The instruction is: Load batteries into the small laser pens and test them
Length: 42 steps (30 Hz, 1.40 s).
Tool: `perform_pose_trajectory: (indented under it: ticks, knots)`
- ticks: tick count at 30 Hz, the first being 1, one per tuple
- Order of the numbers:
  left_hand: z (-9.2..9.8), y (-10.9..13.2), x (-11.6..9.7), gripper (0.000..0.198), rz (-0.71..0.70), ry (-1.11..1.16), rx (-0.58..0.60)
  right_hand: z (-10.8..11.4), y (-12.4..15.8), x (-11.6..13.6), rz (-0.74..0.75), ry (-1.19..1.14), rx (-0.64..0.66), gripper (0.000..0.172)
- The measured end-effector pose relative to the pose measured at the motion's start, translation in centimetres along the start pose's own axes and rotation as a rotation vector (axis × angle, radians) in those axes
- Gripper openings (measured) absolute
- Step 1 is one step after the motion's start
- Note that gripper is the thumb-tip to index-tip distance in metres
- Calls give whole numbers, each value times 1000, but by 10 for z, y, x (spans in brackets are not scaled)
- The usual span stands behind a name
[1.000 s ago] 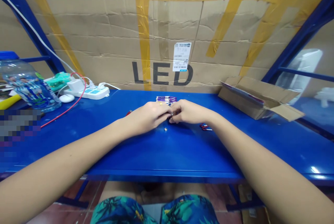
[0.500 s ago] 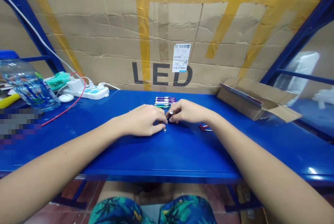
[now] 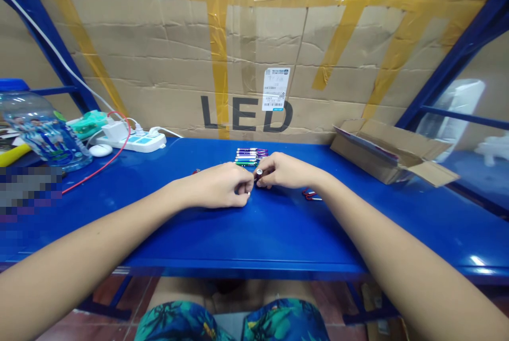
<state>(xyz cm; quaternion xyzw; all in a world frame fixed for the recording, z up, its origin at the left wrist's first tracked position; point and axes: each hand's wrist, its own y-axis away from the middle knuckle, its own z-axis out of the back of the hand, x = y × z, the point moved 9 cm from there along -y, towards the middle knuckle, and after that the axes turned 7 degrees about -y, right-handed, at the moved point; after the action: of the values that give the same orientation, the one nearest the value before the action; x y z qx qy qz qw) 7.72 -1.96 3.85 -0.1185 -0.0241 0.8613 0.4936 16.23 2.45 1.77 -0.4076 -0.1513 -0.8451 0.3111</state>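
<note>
My right hand (image 3: 287, 169) is closed on a small dark metal tube (image 3: 259, 172), held upright with its round silvery end facing up. Just left of it, my left hand (image 3: 225, 186) pinches a tiny shiny disc (image 3: 249, 193), like a button cell, mostly hidden by the fingertips. Beyond both hands lies a row of thin metallic tubes (image 3: 247, 155) in purple, silver, blue and green, partly covered by my fingers. Near my right wrist rests a red clip-like piece (image 3: 310, 195) with a silver bar. A small red bit (image 3: 196, 172) shows behind my left hand.
On the blue table (image 3: 246, 240), an open cardboard box (image 3: 374, 150) stands at the right. At the left are a plastic bottle (image 3: 43, 129), a white power strip (image 3: 145, 142), a white mouse (image 3: 101, 150) and a red cable (image 3: 101, 168). A large taped carton (image 3: 170, 65) rises behind.
The small disc that lay on the table by my left thumb is now between my left fingertips, which have closed. My right hand keeps the tube in almost the same place.
</note>
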Motion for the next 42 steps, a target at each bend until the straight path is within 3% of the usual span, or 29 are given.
perform_pose_trajectory:
  ticks: [4, 6, 18, 21, 24, 28, 31, 34, 38, 42]
  knots:
    - [27, 3, 4, 5, 8, -29, -279, -2, 1, 5, -14, 1, -14, 7]
    - [32, 4, 5, 6, 7, -69, -355, -5, 0, 7, -14, 0, -11, 8]
    - [30, 5, -5, 16, -137, -119, -387, -13, -4, 4, 0, -115, -25, 10]
    - [36, 4, 7, 8, -12, -51, -401, -14, -6, 7, 38, -204, -71, 13]
    - [44, 6, 27, 16, 151, 70, -441, -8, -7, 18, 130, -205, -207, 21]
    - [56, 12, 45, 16, 262, 178, -488, 0, -9, 38, 232, 6, -435, 26]
    - [67, 18, 60, 16, 315, 264, -588, -3, -19, 41, 148, 206, -512, 18]
    - [70, 23, 74, 14, 325, 430, -701, -17, -35, 46, 133, 446, -483, 18]
    - [64, 23, 87, 14, 313, 622, -786, -47, -54, 44, 158, 689, -302, 20]
    - [52, 19, 87, 17, 306, 717, -750, -45, -48, 38, 155, 514, -222, 17]
